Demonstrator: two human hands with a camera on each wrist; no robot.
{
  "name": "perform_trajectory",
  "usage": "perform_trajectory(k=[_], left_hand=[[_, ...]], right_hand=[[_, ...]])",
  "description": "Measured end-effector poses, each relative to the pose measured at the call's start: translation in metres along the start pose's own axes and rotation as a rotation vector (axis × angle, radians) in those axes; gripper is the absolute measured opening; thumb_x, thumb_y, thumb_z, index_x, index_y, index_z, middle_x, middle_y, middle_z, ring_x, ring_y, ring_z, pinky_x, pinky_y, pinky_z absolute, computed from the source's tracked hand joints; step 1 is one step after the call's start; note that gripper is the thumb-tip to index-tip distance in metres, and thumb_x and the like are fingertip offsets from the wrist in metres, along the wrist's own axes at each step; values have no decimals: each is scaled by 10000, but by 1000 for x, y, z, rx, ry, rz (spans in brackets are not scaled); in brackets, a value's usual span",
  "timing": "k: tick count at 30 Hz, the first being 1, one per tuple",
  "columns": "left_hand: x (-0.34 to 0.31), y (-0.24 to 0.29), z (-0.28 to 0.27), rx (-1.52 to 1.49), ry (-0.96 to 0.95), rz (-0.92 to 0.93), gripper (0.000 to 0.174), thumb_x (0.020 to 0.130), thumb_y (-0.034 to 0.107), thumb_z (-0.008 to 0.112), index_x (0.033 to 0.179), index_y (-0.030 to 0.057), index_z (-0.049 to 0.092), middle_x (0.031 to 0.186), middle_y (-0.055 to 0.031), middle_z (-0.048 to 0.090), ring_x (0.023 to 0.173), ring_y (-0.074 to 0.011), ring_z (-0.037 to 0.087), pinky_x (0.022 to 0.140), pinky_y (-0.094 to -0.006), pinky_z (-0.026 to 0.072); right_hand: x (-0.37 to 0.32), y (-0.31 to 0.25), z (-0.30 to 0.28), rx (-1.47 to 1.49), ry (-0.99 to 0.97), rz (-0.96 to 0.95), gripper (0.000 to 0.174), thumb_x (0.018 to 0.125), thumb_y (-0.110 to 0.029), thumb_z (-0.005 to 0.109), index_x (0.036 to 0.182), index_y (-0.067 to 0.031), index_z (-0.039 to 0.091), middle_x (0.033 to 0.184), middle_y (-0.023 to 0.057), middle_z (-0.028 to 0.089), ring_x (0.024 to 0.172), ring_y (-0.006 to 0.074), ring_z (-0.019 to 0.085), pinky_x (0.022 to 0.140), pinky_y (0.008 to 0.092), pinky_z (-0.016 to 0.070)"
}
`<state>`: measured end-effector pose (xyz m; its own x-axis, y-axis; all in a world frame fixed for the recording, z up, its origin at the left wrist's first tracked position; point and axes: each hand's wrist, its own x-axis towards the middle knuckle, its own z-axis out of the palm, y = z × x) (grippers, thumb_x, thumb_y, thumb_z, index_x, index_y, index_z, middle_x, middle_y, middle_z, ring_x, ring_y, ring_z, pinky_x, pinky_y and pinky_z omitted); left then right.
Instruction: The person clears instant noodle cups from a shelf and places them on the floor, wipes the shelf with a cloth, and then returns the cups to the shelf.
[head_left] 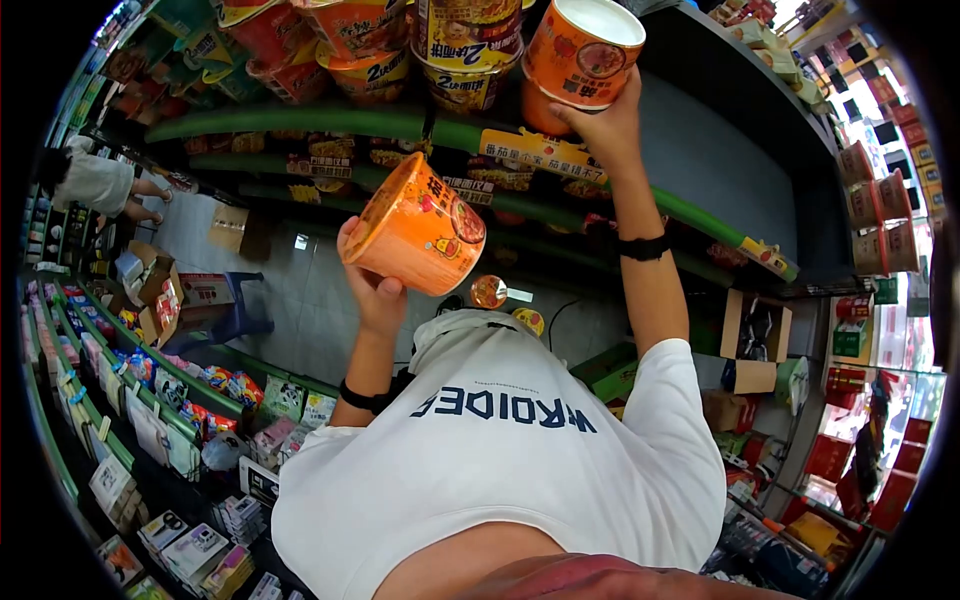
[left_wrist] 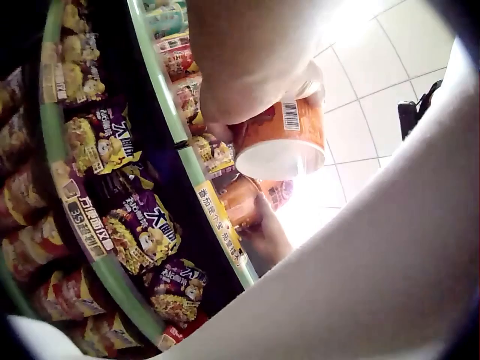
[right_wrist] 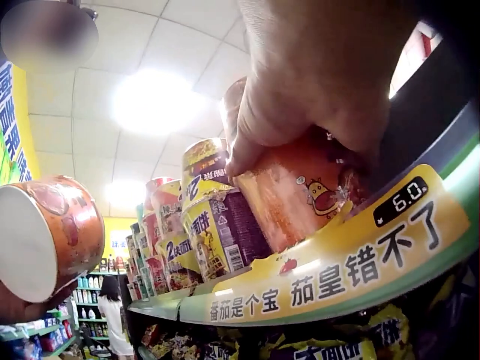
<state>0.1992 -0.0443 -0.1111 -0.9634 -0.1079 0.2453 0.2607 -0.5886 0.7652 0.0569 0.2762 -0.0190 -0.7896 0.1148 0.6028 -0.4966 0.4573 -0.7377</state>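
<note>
My left hand (head_left: 378,298) grips an orange instant noodle tub (head_left: 425,228) by its side and base, held tilted in front of the shelf. In the left wrist view the tub's white end (left_wrist: 281,160) shows, with a barcode on its side. My right hand (head_left: 612,122) holds a second orange noodle tub (head_left: 585,55) at the shelf's front edge, thumb and fingers round its side. Another orange tub (head_left: 541,112) shows partly below that one. In the right wrist view the right hand (right_wrist: 322,82) covers the upper part of the orange packaging (right_wrist: 289,199).
Stacked purple-and-yellow noodle tubs (head_left: 468,50) stand beside the right hand's tub. A yellow label strip (right_wrist: 337,262) runs along the green shelf edge. Bagged noodles (left_wrist: 142,229) fill the lower shelf. A blue stool (head_left: 240,305) and another person (head_left: 95,180) are at the left.
</note>
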Motion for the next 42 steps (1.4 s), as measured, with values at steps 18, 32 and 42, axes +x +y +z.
perform_trajectory(k=[18, 32, 42], left_hand=[[10, -10, 0, 30, -69, -74, 1103, 650, 504, 875, 1458, 110, 235, 1380, -63, 403, 1315, -234, 418, 1094, -383, 393], [3, -10, -15, 34, -82, -40, 1059, 694, 454, 861, 1477, 130, 226, 1420, -68, 394, 1335, -253, 403, 1106, -402, 375], [2, -15, -20, 41, -30, 6, 1035, 699, 452, 858, 1469, 125, 249, 1414, -69, 410, 1331, -262, 411, 1103, -418, 379]], right_hand=[[50, 16, -5, -195, -26, 259, 844, 667, -336, 893, 1301, 14, 460, 1243, 157, 615, 1142, 238, 605, 958, 359, 492], [95, 55, 10, -316, 125, 260, 896, 588, -452, 914, 1172, 58, 464, 1170, 221, 618, 1082, 335, 630, 901, 391, 519], [133, 63, -70, 274, -204, 695, 887, 776, -384, 765, 1452, 5, 343, 1342, 209, 506, 1208, 336, 518, 967, 469, 431]])
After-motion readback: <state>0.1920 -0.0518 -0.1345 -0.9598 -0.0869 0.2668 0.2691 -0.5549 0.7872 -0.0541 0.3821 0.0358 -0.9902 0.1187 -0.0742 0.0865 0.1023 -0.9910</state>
